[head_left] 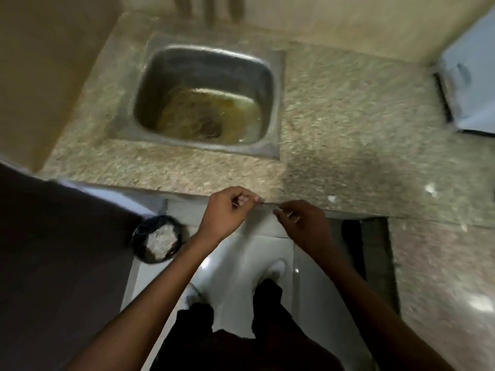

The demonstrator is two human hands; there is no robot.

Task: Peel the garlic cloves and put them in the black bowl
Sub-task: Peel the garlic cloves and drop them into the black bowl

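The frame is blurred by motion. My left hand (pixel 227 210) hovers at the counter's front edge, its fingers curled, pinching a small pale piece that looks like a garlic clove (pixel 257 199). My right hand (pixel 302 223) is just to its right with fingers curled toward the left hand; what its fingertips hold is too blurred to tell. A black bowl (pixel 139 236) with white contents sits low at the left, beside my left forearm. Two small white bits (pixel 332 198) lie on the counter to the right.
A steel sink (pixel 150 84) holding murky water is set in the speckled stone counter (pixel 348 116). A pale blue appliance (pixel 471 84) stands at the far right. A dark surface (pixel 53 250) fills the lower left. Below are a white floor and my legs.
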